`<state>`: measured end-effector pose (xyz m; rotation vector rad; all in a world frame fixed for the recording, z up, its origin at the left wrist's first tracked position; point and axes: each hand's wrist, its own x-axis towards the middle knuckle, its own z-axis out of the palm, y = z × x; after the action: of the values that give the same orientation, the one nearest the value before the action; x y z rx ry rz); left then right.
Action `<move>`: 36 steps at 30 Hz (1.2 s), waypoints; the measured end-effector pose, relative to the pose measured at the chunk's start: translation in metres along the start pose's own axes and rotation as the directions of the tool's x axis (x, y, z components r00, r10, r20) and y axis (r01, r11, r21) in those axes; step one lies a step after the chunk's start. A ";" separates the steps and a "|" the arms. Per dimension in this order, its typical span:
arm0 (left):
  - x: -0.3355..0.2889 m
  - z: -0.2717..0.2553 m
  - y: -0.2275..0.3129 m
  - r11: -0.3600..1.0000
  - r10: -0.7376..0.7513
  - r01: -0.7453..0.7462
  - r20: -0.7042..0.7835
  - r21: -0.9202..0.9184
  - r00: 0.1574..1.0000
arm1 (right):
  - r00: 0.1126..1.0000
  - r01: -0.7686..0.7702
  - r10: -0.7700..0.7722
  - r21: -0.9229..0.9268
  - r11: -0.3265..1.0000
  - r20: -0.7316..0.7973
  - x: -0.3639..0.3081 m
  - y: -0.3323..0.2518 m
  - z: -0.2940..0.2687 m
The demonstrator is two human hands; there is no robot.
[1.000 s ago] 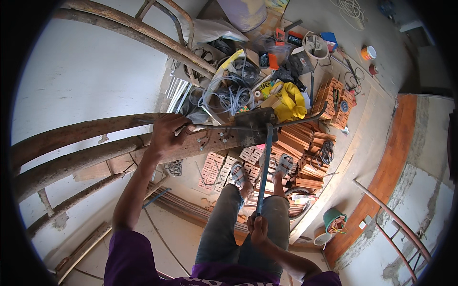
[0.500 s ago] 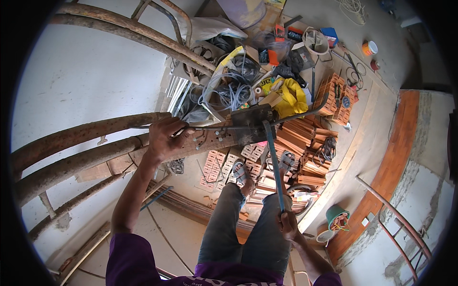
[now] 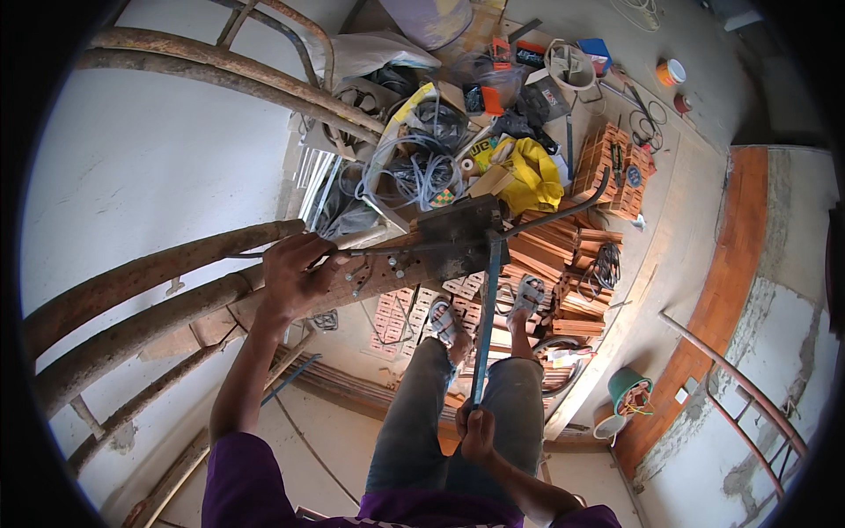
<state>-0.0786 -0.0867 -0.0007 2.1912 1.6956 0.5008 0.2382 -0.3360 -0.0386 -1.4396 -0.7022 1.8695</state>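
Note:
My left hand (image 3: pixel 299 275) is closed around a thin steel rod (image 3: pixel 387 250) that lies along a wooden plank (image 3: pixel 352 283). A dark metal plate (image 3: pixel 458 236) covers the plank's far end, and several small metal pegs stand beside it. Past the plate the rod runs on to the right, its end hooked upward. A long blue metal bar (image 3: pixel 488 321) meets the rod at the plate's right edge and slants down toward me. My right hand (image 3: pixel 477 433) is wrapped round the bar's near end, above my legs.
Rusty scaffold pipes (image 3: pixel 167 260) run along the left. Stacked bricks (image 3: pixel 546 255) lie below around my sandalled feet. Farther off are a yellow bag (image 3: pixel 532 176), coiled clear hose (image 3: pixel 427 180) and a white bucket (image 3: pixel 570 66). A green bucket (image 3: pixel 627 389) stands at the right.
My right hand has swung the blue bar's near end to the left and closer to me. My left hand keeps its hold on the rod. The whole view has shifted slightly.

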 end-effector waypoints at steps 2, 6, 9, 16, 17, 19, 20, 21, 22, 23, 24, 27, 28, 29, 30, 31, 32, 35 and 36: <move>0.001 0.002 0.004 0.999 -0.025 0.025 -0.010 -0.036 1.000 | 0.999 0.045 -0.045 -0.052 0.998 -0.008 0.000 0.000 0.005; 0.003 0.002 0.009 0.996 -0.055 0.055 0.007 -0.075 0.998 | 0.994 0.031 -0.033 -0.017 0.999 -0.108 -0.002 0.013 0.036; 0.003 0.001 0.010 0.995 -0.074 0.076 0.021 -0.070 0.997 | 0.992 0.067 -0.061 0.051 0.996 -0.112 0.003 0.021 0.051; 0.005 0.003 -0.005 0.991 0.001 -0.004 -0.024 -0.133 1.000 | 0.999 0.047 -0.047 0.074 0.996 -0.004 0.011 0.013 0.019; 0.006 0.001 -0.004 0.993 0.007 -0.007 0.000 -0.116 1.000 | 0.999 0.033 -0.033 0.060 0.998 -0.003 0.009 0.010 0.010; 0.004 -0.005 -0.006 0.998 0.027 -0.027 0.009 -0.057 1.000 | 1.000 0.027 -0.027 -0.078 0.997 0.005 0.005 -0.014 -0.014; 0.002 -0.007 -0.007 0.999 0.031 -0.031 0.017 -0.028 0.999 | 1.000 0.020 -0.018 -0.147 0.989 0.012 0.002 -0.026 -0.029; 0.003 -0.005 -0.006 0.999 0.035 -0.034 0.010 -0.024 0.999 | 0.999 -0.025 0.028 -0.185 0.982 0.017 0.001 -0.036 -0.046; 0.005 -0.005 -0.004 0.999 0.042 -0.041 0.002 -0.015 0.999 | 0.997 -0.064 0.071 -0.220 0.973 0.022 0.001 -0.044 -0.064; 0.003 -0.005 -0.003 0.999 0.037 -0.037 -0.006 -0.003 0.999 | 0.994 -0.024 0.057 -0.321 0.947 0.094 0.006 -0.048 -0.088; 0.000 -0.006 -0.001 1.000 0.023 -0.023 -0.015 0.000 1.000 | 0.990 -0.027 0.073 -0.344 0.939 0.122 0.009 -0.052 -0.104; -0.008 -0.009 0.002 1.000 -0.007 0.007 -0.027 -0.001 1.000 | 0.969 -0.129 0.192 -0.351 0.927 0.152 0.017 -0.078 -0.135; -0.011 -0.011 -0.001 1.000 -0.016 0.016 -0.024 -0.012 1.000 | 0.967 -0.122 0.184 -0.317 0.940 0.174 0.020 -0.087 -0.136; -0.007 -0.010 -0.004 1.000 -0.009 0.009 -0.028 -0.028 1.000 | 0.965 -0.104 0.177 -0.331 0.938 0.196 0.022 -0.093 -0.138; -0.005 -0.007 -0.007 0.999 -0.008 0.006 -0.031 -0.047 0.999 | 0.960 -0.091 0.175 -0.348 0.933 0.218 0.024 -0.096 -0.140; -0.004 -0.005 -0.011 0.998 0.012 -0.014 -0.028 -0.059 1.000 | 0.958 -0.073 0.168 -0.367 0.927 0.233 0.025 -0.094 -0.142; -0.004 -0.004 -0.013 0.998 0.024 -0.026 -0.035 -0.060 0.999 | 0.955 -0.055 0.161 -0.385 0.921 0.248 0.026 -0.088 -0.144; -0.003 -0.006 -0.011 0.998 0.036 -0.038 -0.037 -0.054 0.999 | 0.954 -0.046 0.154 -0.384 0.922 0.256 0.024 -0.083 -0.141; -0.002 -0.005 -0.009 0.998 0.029 -0.030 -0.036 -0.051 0.999 | 0.957 -0.047 0.150 -0.376 0.925 0.249 0.022 -0.083 -0.138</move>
<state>-0.0891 -0.0863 0.0000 2.1862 1.6515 0.5876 0.3829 -0.2636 -0.0234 -1.4746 -1.1874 2.1245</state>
